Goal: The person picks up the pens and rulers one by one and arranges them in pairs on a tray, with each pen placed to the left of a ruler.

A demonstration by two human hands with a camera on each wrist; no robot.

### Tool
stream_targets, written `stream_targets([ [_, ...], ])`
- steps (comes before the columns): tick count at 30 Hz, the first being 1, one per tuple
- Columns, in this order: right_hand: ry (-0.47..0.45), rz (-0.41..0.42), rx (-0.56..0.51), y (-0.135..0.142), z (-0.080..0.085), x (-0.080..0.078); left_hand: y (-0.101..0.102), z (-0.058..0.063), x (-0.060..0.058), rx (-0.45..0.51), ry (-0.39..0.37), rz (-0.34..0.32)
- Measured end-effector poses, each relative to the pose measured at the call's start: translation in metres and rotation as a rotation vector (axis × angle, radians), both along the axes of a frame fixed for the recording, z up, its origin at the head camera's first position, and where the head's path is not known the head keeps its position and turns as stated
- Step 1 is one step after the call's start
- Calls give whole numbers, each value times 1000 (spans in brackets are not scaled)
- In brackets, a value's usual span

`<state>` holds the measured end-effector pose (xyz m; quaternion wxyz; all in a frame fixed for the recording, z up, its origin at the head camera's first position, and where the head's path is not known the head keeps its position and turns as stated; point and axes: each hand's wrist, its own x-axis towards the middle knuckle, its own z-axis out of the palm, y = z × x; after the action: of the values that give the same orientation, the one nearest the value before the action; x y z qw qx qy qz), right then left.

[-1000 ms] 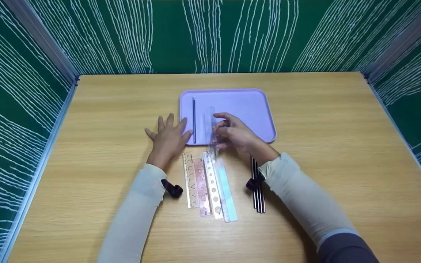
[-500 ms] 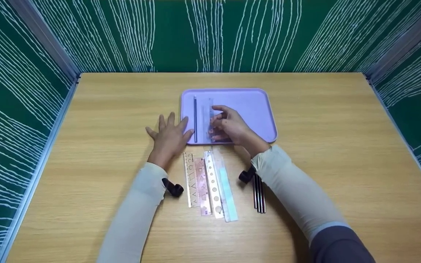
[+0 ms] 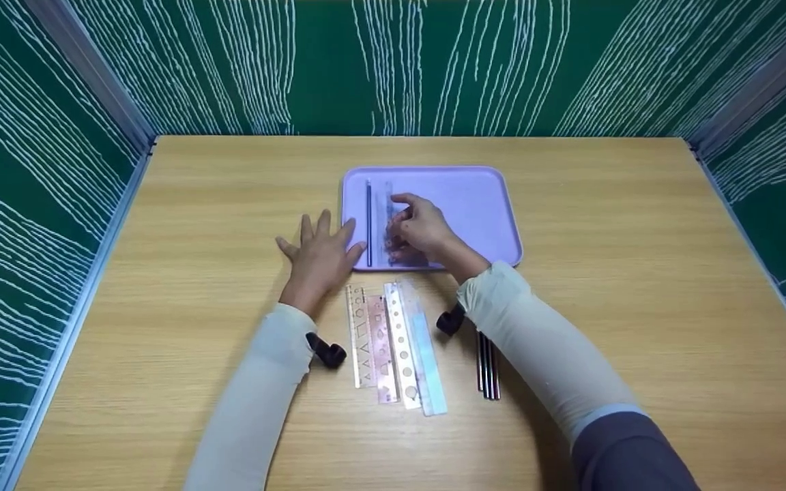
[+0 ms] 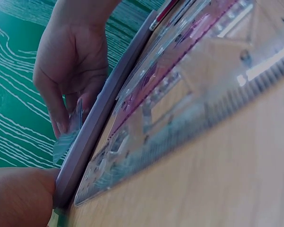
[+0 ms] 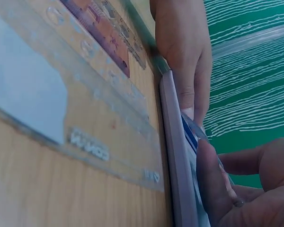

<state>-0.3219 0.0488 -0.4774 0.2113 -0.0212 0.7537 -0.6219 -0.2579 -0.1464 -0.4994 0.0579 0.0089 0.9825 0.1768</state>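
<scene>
R hand (image 3: 424,228) is over the left half of the lilac tray (image 3: 458,201), thumb & fingers narrow on a clear ruler (image 3: 388,194). L wrist view shows it tilted, not flat; can't tell if its low edge touches the tray. Seen from above, it runs near–far, approx. parallel to the dark pencil (image 3: 369,221) just to its left, which lies flat on the tray w/ no hand gripping it.

L hand (image 3: 321,262) has fingers spread wide, holding nothing; palm's on the table (image 3: 229,191), index & thumb at the tray's left rim, prob. steadying it.

Progress: looks early. Done: 1 pencil on tray. Part done: clear ruler, at its spot but not yet let go. Left, if the rest belong there too: 4 rulers + the pencil bunch, all on the table on the near side of the tray. L to R: clear stencil ruler (image 3: 354,348), pink ruler (image 3: 376,341), round-hole ruler (image 3: 405,341), blue-panel ruler (image 3: 428,361), set side by side, slightly slanted. Dark pencils (image 3: 488,375) lie bunched farther right, far ends hidden under the R sleeve (image 3: 536,341), so no sure count. Tray's right half has room.
</scene>
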Motion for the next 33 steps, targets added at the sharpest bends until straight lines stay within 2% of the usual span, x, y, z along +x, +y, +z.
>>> stream_targets([
  [9, 55, -34, 127, -10, -2, 3, 1, -1, -1, 0, -6, 1],
  [12, 143, -38, 230, -13, -4, 4, 1, -1, -1, 3, -7, -3],
  [16, 335, -22, 450, -15, -4, 5, 1, -1, -1, -6, -1, 0],
  [19, 413, -25, 543, -15, -5, 5, 1, -1, -1, -10, 1, 5],
  [26, 378, -16, 574, -15, -4, 7, 2, 0, 0, 2, -8, 0],
  [33, 386, 9, 610, -16, -4, 8, 1, -1, 0, -12, -3, 1],
])
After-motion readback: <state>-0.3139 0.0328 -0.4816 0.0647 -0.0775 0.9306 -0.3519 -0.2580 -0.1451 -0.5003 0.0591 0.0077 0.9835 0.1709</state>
